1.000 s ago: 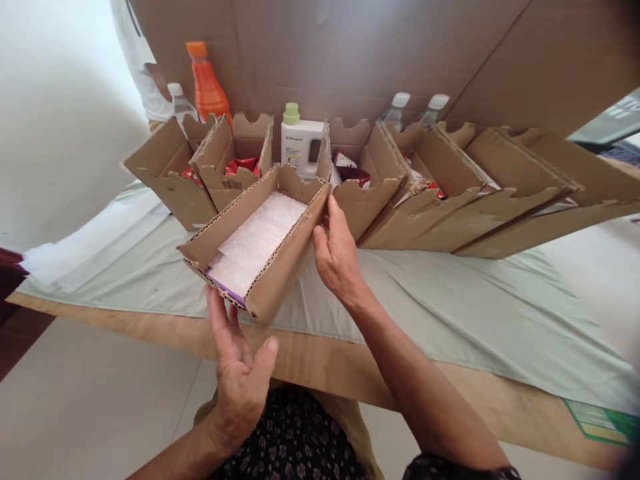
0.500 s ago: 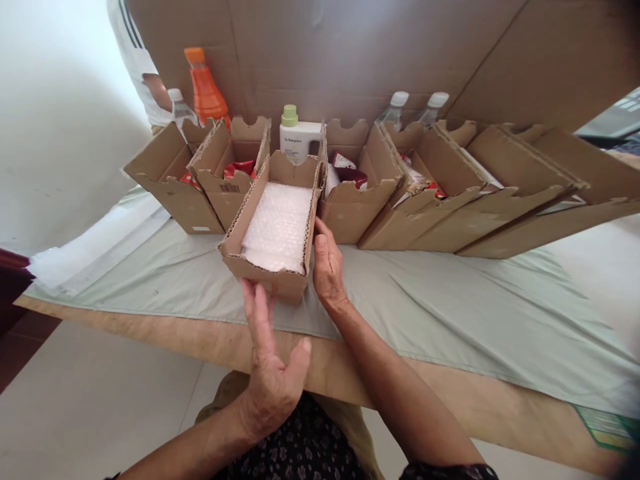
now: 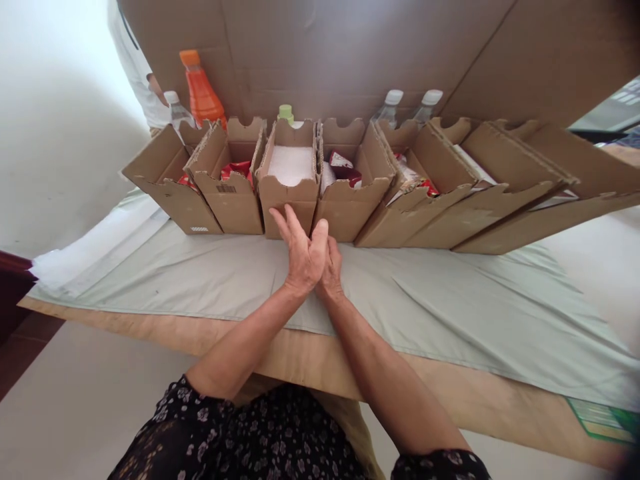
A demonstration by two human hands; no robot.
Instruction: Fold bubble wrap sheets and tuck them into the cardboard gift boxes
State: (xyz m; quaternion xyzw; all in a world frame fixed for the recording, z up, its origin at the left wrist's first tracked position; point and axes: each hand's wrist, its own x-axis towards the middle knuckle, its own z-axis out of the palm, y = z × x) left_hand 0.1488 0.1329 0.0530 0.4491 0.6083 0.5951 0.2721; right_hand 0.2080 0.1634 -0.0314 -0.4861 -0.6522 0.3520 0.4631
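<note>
- Pale green cloth (image 3: 450, 300) covers a wooden table (image 3: 300, 363), and a tall brown cardboard sheet (image 3: 350, 47) stands at the back.
- On the cloth is a row of open-topped brown corrugated boxes (image 3: 450, 207). The narrow cardboard box lined with white bubble wrap (image 3: 290, 200) stands in that row, touching a box of red packets (image 3: 233, 200) at its 9 o'clock and another box (image 3: 347, 210) at its 3 o'clock.
- From both hands the lined box lies at 12 o'clock. Its long axis runs 6 to 12, with the short front wall facing the person.
- The left hand (image 3: 300, 257) is flat, fingers straight and close together, tips against that front wall.
- The right hand (image 3: 332, 268) sits just at the left hand's 3 o'clock, partly under its thumb. Its fingers are hidden, so spread or curled cannot be told.
- An orange plastic bottle (image 3: 200, 87) stands behind the row at 11 o'clock, beside another person's white sleeve (image 3: 131, 60).
</note>
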